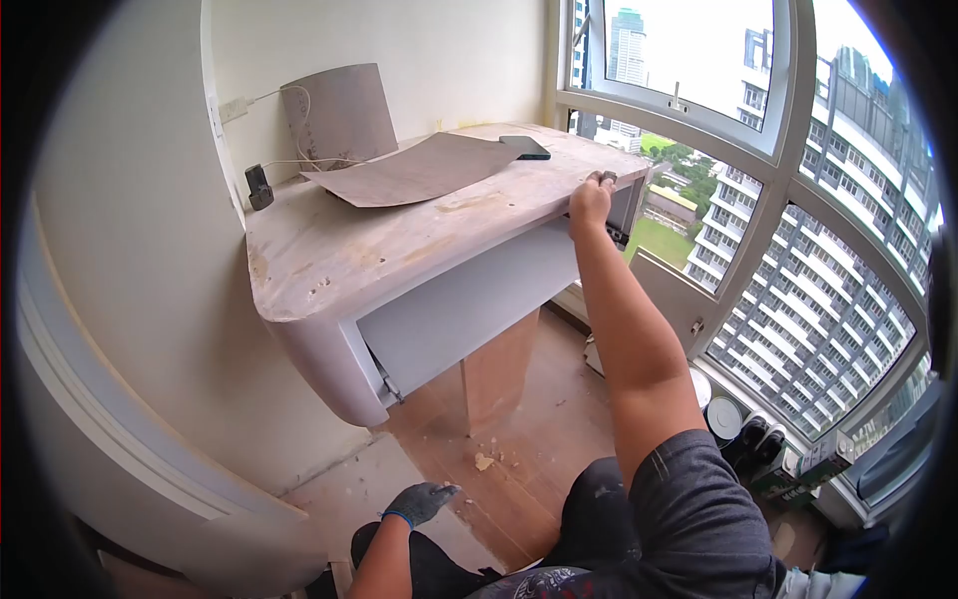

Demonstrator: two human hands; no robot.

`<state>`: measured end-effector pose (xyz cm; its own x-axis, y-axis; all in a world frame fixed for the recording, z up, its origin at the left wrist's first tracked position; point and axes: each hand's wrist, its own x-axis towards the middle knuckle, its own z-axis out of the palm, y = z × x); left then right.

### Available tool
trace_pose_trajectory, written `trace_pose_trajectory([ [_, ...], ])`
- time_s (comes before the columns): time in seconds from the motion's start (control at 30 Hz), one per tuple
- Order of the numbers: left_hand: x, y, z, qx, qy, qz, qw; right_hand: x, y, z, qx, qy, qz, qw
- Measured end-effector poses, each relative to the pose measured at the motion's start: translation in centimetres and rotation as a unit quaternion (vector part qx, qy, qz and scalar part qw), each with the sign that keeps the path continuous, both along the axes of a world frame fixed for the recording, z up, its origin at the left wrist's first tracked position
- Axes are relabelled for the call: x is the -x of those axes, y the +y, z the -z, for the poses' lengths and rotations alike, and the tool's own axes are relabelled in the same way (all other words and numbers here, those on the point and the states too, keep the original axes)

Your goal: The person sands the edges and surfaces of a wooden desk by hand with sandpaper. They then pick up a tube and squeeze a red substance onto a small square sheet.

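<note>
A wall-mounted desk (399, 235) with a worn, patchy top and rounded front corner fills the middle of the view. Below its top edge sits a pale grey panel (464, 299). My right hand (592, 203) is bare and closed at the desk's right front edge, its fingers pinched round a small dark object (608, 177) that I cannot make out. My left hand (423, 502), in a grey glove with a blue cuff, hangs low by my left knee; its fingers are close together, and whether they hold anything is unclear.
A curved brown sheet (424, 170) and a dark phone-like slab (526, 148) lie on the desk. Another sheet (341, 115) leans on the wall near a black charger (258, 187). Windows, shoes (768, 445), a lidded tub (723, 417) and boxes are at right. Debris (484, 461) dots the floor.
</note>
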<state>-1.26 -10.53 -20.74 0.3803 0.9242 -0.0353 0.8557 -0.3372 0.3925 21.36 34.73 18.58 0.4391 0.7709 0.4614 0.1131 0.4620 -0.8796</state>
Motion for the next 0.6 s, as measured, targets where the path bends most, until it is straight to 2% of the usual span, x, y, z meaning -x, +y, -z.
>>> trace_pose_trajectory([
  [0.03,0.1,0.0,1.1,-0.035,-0.006,0.011,0.999,1.7,-2.3,0.2,-0.019,-0.029,0.007,0.999],
  [0.07,0.2,0.2,1.9,-0.07,-0.01,0.023,0.997,3.2,-6.4,0.8,-0.05,-0.109,-0.001,0.993],
  [0.1,0.2,0.7,2.0,-0.073,-0.014,0.024,0.997,5.3,-8.2,2.1,-0.07,-0.043,-0.018,0.996],
  [0.13,0.3,1.2,2.1,-0.075,-0.018,0.024,0.997,5.0,-9.9,2.3,-0.069,-0.029,-0.051,0.996],
  [0.17,0.1,1.3,2.1,-0.042,-0.023,0.012,0.999,4.8,-11.3,2.2,-0.065,-0.015,-0.086,0.994],
  [0.2,-0.1,0.8,2.1,-0.005,-0.028,0.0,1.0,4.0,-9.1,1.9,-0.054,0.0,-0.071,0.996],
  [0.23,-1.0,0.4,0.1,0.101,-0.051,-0.09,0.989,2.5,-5.5,1.6,-0.04,0.014,-0.056,0.997],
  [0.27,-2.4,0.6,-4.4,0.202,-0.075,-0.181,0.96,1.1,-2.4,1.4,-0.037,0.031,-0.035,0.998],
  [0.33,-2.8,0.6,-6.2,0.259,-0.108,-0.235,0.931,0.8,-2.6,0.0,-0.012,0.026,-0.035,0.999],
  [0.37,-2.1,0.4,-4.7,0.221,-0.116,-0.198,0.948,1.4,-3.0,0.0,-0.011,0.012,-0.033,0.999],
  [0.43,-1.8,0.5,-3.3,0.184,-0.099,-0.138,0.968,5.3,-8.8,1.8,-0.072,-0.063,-0.041,0.995],
  [0.5,-1.6,1.1,-2.7,0.188,-0.045,-0.096,0.977,8.2,-14.0,4.8,-0.118,-0.097,-0.075,0.985],
  [0.6,-1.1,1.2,-0.3,0.155,-0.05,-0.103,0.981,5.7,-10.2,2.2,-0.078,-0.032,-0.062,0.995],
])
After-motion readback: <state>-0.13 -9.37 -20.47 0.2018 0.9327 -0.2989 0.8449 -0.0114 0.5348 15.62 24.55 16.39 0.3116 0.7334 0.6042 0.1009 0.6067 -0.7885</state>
